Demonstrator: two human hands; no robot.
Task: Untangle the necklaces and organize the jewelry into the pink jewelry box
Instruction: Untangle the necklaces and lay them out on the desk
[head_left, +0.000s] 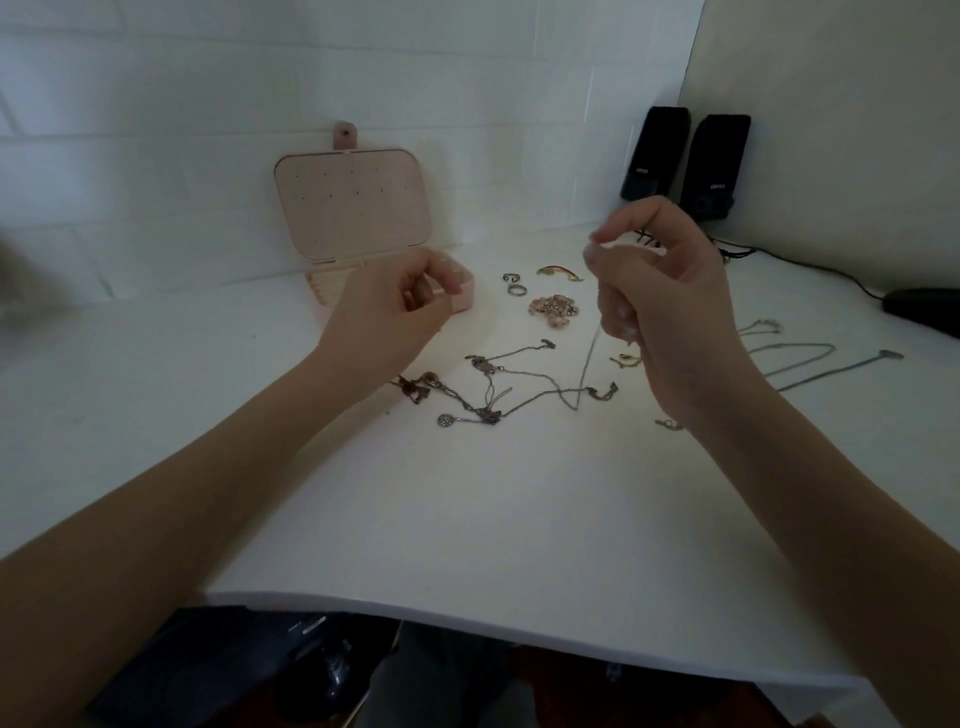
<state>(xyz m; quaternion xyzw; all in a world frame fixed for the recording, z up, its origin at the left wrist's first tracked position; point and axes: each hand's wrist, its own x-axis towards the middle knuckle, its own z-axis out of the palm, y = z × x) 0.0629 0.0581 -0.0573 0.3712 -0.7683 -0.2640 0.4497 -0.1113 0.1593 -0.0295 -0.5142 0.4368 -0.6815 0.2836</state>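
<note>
Here, things lie so:
- The right hand (670, 306) pinches a thin chain (589, 358) that hangs down to the tangled necklaces (498, 389) on the white table (467, 519).
- The left hand (395, 312) is curled; whether it holds something, I cannot tell.
- The pink jewelry box (353, 208) stands open behind the left hand.

Right hand (670, 306) fingers (608, 240) pinching chain (589, 358) above tangled necklaces (488, 395).

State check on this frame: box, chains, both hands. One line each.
pink jewelry box: lid open, upright
tangled necklaces: knotted, lying on table
thin chain: lifted, hanging from right hand
right hand: pinching thin chain
left hand: fingers curled, contents unclear
</note>
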